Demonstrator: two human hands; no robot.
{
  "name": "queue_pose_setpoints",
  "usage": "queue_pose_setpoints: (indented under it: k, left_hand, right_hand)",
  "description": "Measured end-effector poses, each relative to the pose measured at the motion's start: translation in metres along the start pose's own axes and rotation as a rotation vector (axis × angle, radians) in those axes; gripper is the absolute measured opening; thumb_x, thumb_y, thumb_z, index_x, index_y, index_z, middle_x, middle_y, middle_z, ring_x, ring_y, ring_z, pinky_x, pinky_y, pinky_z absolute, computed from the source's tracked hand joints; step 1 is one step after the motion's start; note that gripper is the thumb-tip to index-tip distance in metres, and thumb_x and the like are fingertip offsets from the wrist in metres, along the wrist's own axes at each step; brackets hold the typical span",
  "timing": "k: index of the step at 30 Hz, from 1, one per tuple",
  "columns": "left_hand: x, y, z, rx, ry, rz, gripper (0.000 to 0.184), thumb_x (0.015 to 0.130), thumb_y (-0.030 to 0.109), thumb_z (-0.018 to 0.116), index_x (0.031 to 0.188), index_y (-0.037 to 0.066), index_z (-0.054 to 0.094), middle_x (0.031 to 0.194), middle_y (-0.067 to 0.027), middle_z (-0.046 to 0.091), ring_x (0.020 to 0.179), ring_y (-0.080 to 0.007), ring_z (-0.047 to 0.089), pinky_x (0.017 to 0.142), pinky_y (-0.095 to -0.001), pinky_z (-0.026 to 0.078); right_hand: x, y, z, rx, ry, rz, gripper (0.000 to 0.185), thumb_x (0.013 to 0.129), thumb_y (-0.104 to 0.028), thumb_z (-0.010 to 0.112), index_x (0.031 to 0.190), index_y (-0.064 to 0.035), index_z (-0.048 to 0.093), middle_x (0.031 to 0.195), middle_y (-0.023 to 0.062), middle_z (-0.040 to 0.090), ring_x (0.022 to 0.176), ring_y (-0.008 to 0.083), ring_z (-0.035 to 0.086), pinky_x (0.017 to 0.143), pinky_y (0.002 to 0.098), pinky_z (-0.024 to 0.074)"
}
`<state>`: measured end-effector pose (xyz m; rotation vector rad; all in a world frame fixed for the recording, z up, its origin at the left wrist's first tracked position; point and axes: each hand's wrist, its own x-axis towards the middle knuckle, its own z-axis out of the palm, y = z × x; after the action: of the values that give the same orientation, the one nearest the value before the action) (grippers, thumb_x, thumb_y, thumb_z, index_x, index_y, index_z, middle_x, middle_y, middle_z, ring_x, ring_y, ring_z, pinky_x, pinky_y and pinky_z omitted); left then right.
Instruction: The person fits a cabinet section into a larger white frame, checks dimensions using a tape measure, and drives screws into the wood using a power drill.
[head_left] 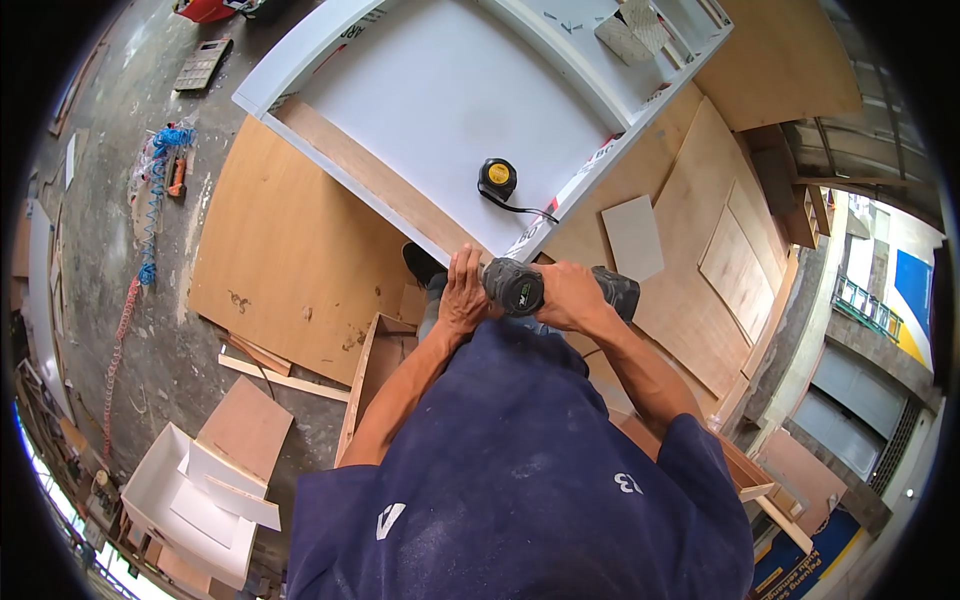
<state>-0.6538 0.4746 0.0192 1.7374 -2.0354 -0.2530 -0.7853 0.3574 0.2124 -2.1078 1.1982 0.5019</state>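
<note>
My right hand (572,297) is wrapped round the grip of a black cordless drill (514,287). The drill's head points toward the near corner of a white cabinet frame (452,246); its tip is hidden. Beside the drill, my left hand (464,290) lies with fingers stretched out against the frame's near edge, by the end of a brown wooden strip (385,175). Inside the frame, on the white panel (430,100), rests a black and yellow tape measure (497,178), with a dark strap trailing to the frame's side.
Plywood sheets (290,250) lie left and right of the frame. A blue coiled air hose (155,205) and an orange-handled tool (178,178) are on the concrete floor. A white box (165,480) stands at lower left. Wooden drawer-like boxes (375,365) flank my body.
</note>
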Motion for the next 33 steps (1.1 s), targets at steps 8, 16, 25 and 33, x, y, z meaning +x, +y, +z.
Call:
queue_pose_setpoints:
  k: [8, 16, 25, 33]
  left_hand:
    - [0.002, 0.006, -0.001, -0.087, 0.157, -0.056, 0.052, 0.075, 0.04, 0.066, 0.113, 0.005, 0.059, 0.139, -0.0196, 0.036, 0.139, -0.0382, 0.028, 0.117, -0.0494, 0.024]
    - [0.003, 0.004, -0.007, -0.008, 0.131, -0.046, 0.044, 0.067, 0.035, 0.067, 0.1, 0.006, 0.064, 0.139, -0.0187, 0.038, 0.139, -0.0364, 0.029, 0.117, -0.0472, 0.024]
    - [-0.001, 0.006, 0.002, 0.001, 0.157, -0.072, 0.046, 0.072, 0.032, 0.062, 0.106, 0.002, 0.063, 0.141, -0.0166, 0.038, 0.139, -0.0324, 0.03, 0.118, -0.0437, 0.025]
    - [-0.002, 0.009, 0.005, 0.008, 0.24, -0.115, 0.039, 0.072, 0.026, 0.062, 0.099, -0.002, 0.066, 0.138, -0.0158, 0.04, 0.138, -0.0309, 0.033, 0.117, -0.0409, 0.027]
  right_hand:
    - [0.021, -0.011, -0.028, -0.174, -0.213, -0.027, 0.031, 0.065, -0.02, 0.073, 0.094, -0.009, 0.068, 0.083, 0.0182, 0.069, 0.081, 0.039, 0.067, 0.072, 0.0479, 0.0536]
    - [0.034, -0.011, -0.029, -0.279, -0.275, -0.017, 0.03, 0.064, -0.02, 0.073, 0.092, -0.0095, 0.068, 0.081, 0.0186, 0.068, 0.08, 0.0394, 0.066, 0.069, 0.0489, 0.0525]
    - [0.041, -0.018, -0.033, -0.245, -0.29, -0.012, 0.033, 0.065, -0.02, 0.072, 0.096, -0.0091, 0.07, 0.084, 0.02, 0.069, 0.081, 0.0396, 0.067, 0.072, 0.0473, 0.0541]
    - [0.049, -0.026, -0.041, -0.283, -0.35, -0.026, 0.029, 0.064, -0.017, 0.072, 0.091, -0.0061, 0.071, 0.084, 0.0202, 0.069, 0.081, 0.0388, 0.068, 0.071, 0.0473, 0.0548]
